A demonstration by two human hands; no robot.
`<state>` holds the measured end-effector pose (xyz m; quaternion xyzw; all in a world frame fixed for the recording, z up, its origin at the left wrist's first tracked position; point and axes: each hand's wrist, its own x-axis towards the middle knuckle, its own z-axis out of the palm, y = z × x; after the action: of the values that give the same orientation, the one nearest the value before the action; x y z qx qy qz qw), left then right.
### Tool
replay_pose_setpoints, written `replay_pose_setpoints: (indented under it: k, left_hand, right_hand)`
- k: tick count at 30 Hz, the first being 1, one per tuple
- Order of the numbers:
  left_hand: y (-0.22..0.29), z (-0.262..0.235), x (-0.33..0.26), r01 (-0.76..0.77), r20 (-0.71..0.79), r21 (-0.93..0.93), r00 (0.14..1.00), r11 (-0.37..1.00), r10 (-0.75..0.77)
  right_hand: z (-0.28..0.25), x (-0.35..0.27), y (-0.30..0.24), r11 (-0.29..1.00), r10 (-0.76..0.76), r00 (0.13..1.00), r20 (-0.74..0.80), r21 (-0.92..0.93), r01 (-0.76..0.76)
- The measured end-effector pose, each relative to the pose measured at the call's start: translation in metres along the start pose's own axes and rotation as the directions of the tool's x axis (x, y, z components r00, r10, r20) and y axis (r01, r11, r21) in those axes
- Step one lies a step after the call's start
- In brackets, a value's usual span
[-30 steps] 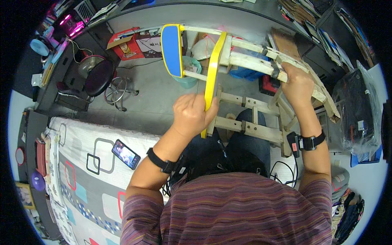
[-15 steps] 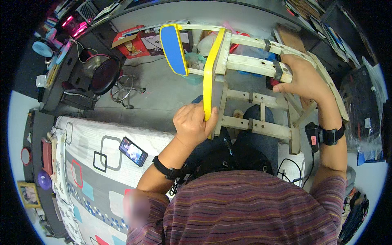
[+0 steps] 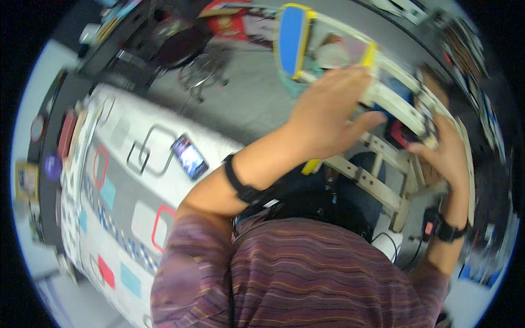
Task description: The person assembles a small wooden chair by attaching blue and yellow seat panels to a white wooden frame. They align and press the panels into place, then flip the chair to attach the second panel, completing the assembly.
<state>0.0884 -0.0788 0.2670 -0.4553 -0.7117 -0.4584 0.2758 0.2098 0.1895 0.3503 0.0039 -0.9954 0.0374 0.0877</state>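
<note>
A bed with a white cover (image 3: 136,180) printed with grey, red and blue rounded squares is filling the left of the view; its right edge is running along bare grey floor (image 3: 246,104). A phone (image 3: 189,157) with a lit screen is lying on the cover close to that right edge. A black swivel chair (image 3: 183,49) is standing on the floor beyond the bed's far end.

A pale wooden frame (image 3: 383,186) with yellow trim and a blue panel (image 3: 291,39) is being held up over the person's lap, its blue panel at the far end. The frame is covering most of the floor behind it, and the left forearm is crossing in front of its near rails.

The left hand (image 3: 328,112) is reaching up and across, palm spread over a yellow-edged rail, fingers wrapping it and thumb out to the right. The right hand (image 3: 445,156) is closing around a rail on the frame's right side, wrist bent back; blur is hiding how tightly.
</note>
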Motion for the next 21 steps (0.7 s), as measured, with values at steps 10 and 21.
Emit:
replay_pose_setpoints:
  k: [10, 21]
  left_hand:
    - [0.008, 0.005, 0.015, 0.090, 0.029, 0.240, 0.995, 0.967, -0.100]
    - [0.002, 0.003, 0.040, 0.177, 0.299, 0.250, 0.921, 0.952, -0.250]
  right_hand:
    - [0.006, 0.006, 0.001, 0.999, -0.008, 0.999, 0.048, -0.037, 0.009]
    - [0.004, 0.000, -0.004, 0.989, -0.076, 0.997, -0.004, -0.128, 0.075]
